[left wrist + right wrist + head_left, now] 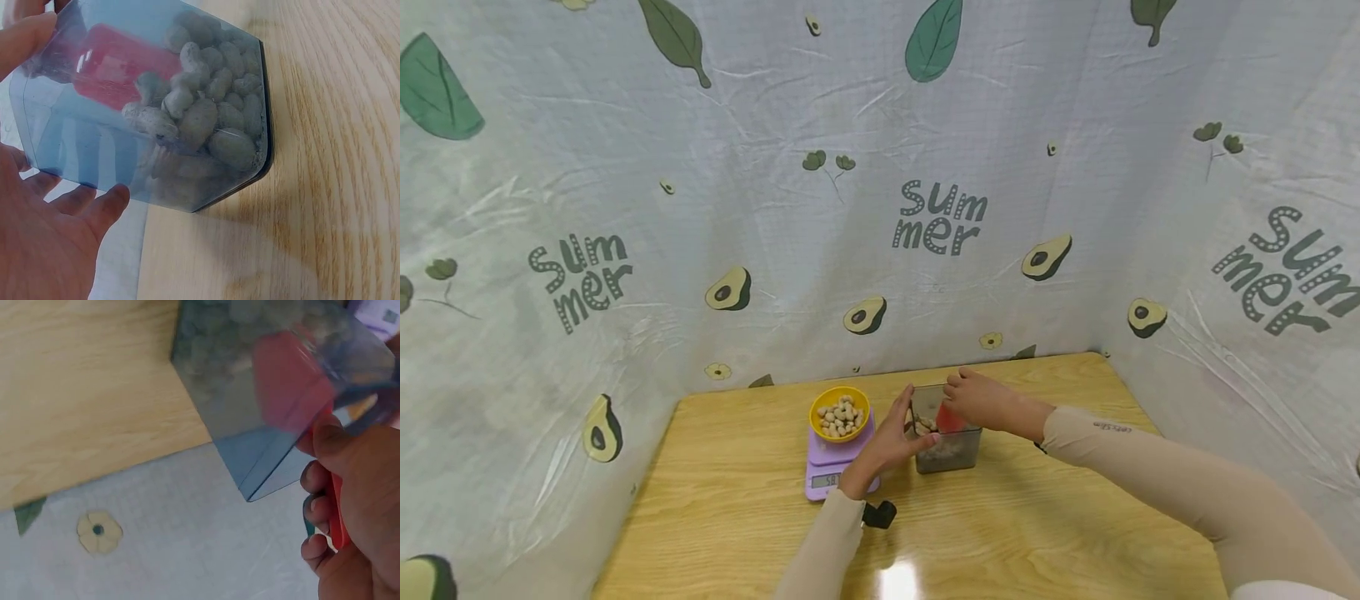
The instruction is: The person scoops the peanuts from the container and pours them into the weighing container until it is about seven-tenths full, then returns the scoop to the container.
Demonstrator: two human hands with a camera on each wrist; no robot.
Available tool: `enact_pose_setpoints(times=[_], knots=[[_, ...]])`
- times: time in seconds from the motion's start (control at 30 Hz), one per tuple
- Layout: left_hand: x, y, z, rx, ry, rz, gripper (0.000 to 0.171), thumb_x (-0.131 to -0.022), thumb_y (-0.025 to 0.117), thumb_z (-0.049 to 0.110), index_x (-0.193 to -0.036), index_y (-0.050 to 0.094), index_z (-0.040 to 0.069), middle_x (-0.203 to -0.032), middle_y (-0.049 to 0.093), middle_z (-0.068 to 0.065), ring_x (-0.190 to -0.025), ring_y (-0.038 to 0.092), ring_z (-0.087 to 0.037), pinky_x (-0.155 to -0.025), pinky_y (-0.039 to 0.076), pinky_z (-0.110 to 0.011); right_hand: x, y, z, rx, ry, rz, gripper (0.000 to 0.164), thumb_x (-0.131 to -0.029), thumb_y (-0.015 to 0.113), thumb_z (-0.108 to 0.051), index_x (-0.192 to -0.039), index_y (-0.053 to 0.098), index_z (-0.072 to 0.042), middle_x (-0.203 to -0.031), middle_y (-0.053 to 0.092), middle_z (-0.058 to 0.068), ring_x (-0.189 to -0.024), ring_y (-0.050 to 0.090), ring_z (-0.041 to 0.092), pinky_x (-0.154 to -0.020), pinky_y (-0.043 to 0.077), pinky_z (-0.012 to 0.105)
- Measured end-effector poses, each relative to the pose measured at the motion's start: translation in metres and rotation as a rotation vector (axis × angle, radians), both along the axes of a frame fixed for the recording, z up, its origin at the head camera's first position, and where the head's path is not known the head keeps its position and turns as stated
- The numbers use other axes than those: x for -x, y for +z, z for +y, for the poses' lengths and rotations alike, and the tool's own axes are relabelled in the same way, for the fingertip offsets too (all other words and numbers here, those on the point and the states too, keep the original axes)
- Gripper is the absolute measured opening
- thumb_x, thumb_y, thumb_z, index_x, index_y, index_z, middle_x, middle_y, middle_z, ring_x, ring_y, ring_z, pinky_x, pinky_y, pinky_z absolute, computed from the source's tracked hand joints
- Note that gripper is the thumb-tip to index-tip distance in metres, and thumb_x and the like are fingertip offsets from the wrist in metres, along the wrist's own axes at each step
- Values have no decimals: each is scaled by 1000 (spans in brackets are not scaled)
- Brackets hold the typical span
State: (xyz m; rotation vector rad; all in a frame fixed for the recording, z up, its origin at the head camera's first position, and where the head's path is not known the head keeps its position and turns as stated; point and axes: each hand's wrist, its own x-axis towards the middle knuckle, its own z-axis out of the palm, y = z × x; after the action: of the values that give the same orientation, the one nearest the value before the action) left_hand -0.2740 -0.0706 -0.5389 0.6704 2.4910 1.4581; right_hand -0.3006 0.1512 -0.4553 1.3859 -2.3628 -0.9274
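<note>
A clear plastic container (946, 457) stands on the table with unshelled peanuts (200, 119) in its lower part. My left hand (891, 437) holds it by the walls near the top, thumb on one side and fingers spread along another. From above, my right hand (985, 402) reaches to its mouth and grips the handle of a red scoop (287, 381). The scoop's head is inside the container, down at the peanuts, as the left wrist view shows through the wall.
Left of the container is a purple kitchen scale (835, 454) with a lit display. On it sits a yellow bowl (814, 422) of peanuts. Behind the wooden table (730, 467) hangs a printed white cloth (790, 250), close to the container.
</note>
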Motion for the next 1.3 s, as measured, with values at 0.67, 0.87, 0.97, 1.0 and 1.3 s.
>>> enact_pose_setpoints(times=[0.67, 0.87, 0.97, 1.0, 1.3], knots=[[1, -4, 2, 8, -6, 31, 106, -85, 65, 61, -160, 3, 19, -166, 11, -9, -150, 25, -30, -112, 41, -46, 12, -23, 5, 377, -4, -322, 9, -86, 75, -17, -95, 73, -17, -83, 65, -2, -79, 58, 17, -73, 48, 37], [1, -4, 2, 3, 22, 26, 106, -85, 66, 61, -160, 4, 19, -166, 10, -10, -149, 26, -32, -111, 42, -46, 14, -29, 9, 497, 49, -343, 11, -89, 71, -22, -97, 73, -15, -83, 65, -1, -78, 59, 17, -72, 49, 37], [1, -3, 3, 1, 28, 25, 106, -85, 66, 61, -160, 4, 18, -166, 9, -10, -149, 27, -32, -111, 42, -46, 12, -32, 15, 575, 23, -351, 12, -90, 70, -20, -99, 73, -13, -85, 66, -1, -78, 60, 17, -73, 50, 38], [0, -3, 4, 2, 30, 21, 106, -85, 66, 61, -160, 4, 18, -166, 9, -10, -149, 26, -32, -111, 42, -45, 12, -33, 17, 605, 5, -356, 12, -91, 69, -20, -100, 73, -13, -85, 66, 0, -78, 61, 17, -73, 50, 39], [-3, 0, 1, 42, 35, -3, 105, -84, 63, 65, -160, 1, 27, -167, 4, -5, -150, 24, -33, -113, 39, -50, 6, -41, 18, 702, -73, -313, 14, -92, 68, -18, -104, 72, -12, -92, 69, 2, -83, 63, 20, -71, 48, 39]])
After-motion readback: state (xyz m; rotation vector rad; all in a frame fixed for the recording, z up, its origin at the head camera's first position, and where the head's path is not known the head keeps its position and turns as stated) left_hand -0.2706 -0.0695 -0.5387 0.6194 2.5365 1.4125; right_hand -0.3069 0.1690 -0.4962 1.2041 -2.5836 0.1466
